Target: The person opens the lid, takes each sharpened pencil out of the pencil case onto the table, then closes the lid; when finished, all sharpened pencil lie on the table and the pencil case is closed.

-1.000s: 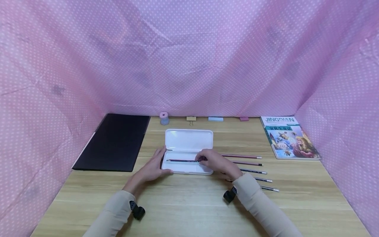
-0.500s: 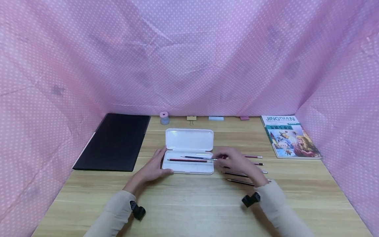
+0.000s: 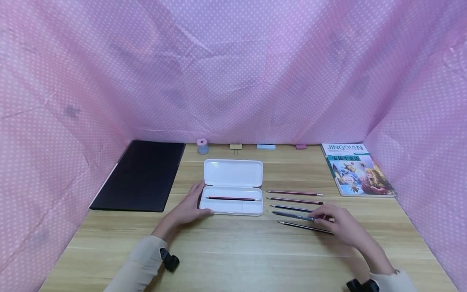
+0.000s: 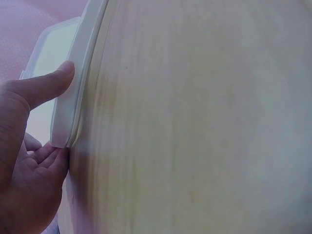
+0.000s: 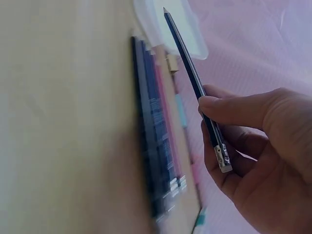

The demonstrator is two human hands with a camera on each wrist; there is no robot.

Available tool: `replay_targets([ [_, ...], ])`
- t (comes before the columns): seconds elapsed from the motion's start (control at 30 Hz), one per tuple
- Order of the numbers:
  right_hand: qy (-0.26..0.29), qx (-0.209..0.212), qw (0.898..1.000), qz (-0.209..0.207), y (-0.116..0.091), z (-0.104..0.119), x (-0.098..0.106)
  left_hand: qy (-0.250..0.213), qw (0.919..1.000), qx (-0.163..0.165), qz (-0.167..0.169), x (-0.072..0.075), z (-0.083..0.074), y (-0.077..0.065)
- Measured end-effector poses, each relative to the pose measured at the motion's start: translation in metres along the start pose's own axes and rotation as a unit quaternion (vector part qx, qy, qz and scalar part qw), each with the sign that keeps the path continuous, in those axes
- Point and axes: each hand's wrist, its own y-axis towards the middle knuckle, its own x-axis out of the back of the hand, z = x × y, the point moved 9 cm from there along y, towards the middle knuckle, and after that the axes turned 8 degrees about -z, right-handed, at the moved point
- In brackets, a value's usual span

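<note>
A white pencil case (image 3: 220,207) lies with its lid (image 3: 233,172) folded back. One red-and-black pencil (image 3: 233,198) rests inside it. My left hand (image 3: 184,209) grips the case's left end, thumb on the front edge and fingers against the side, as the left wrist view shows. To the right, my right hand (image 3: 339,223) pinches a dark pencil (image 5: 185,58) between thumb and forefinger, near its white eraser end. That pencil is over a row of several pencils on the table, such as a dark red pencil (image 3: 293,193) and a black pencil (image 3: 304,227); the hand hides some ends.
On the left lies a black folder (image 3: 142,176); on the right, an illustrated book (image 3: 357,170). Along the back stand a pink-and-grey cylinder (image 3: 202,147), a binder clip (image 3: 236,147), a light blue block (image 3: 266,147) and a pink block (image 3: 300,147). Pink dotted cloth surrounds the table.
My right hand has lifted a dark pencil from the case and carried it right, over the pencil row. The red-and-black pencil in the case now shows whole. The left hand has stayed put.
</note>
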Motion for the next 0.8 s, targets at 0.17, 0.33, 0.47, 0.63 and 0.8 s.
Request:
replay_targets([
  [0.17,0.003,0.015,0.999,-0.030,-0.030,-0.004,0.000,0.000,1.0000,0.000,0.001,0.000,0.000,0.000],
  [0.33,-0.009,-0.004,0.999,-0.044,-0.046,-0.012,-0.001,0.000,1.0000,0.001,0.002,0.000,0.000,0.000],
  [0.47,-0.030,-0.026,0.998,-0.050,-0.052,-0.018,-0.001,-0.001,1.0000,-0.002,-0.001,0.001,-0.001,0.000],
  [0.63,-0.040,-0.039,0.997,-0.054,-0.056,-0.022,-0.001,-0.005,1.0000,-0.006,-0.003,0.001,-0.002,0.000],
  [0.8,-0.036,-0.033,0.997,-0.058,-0.058,-0.022,-0.003,-0.002,1.0000,-0.004,-0.002,0.001,-0.003,0.000],
])
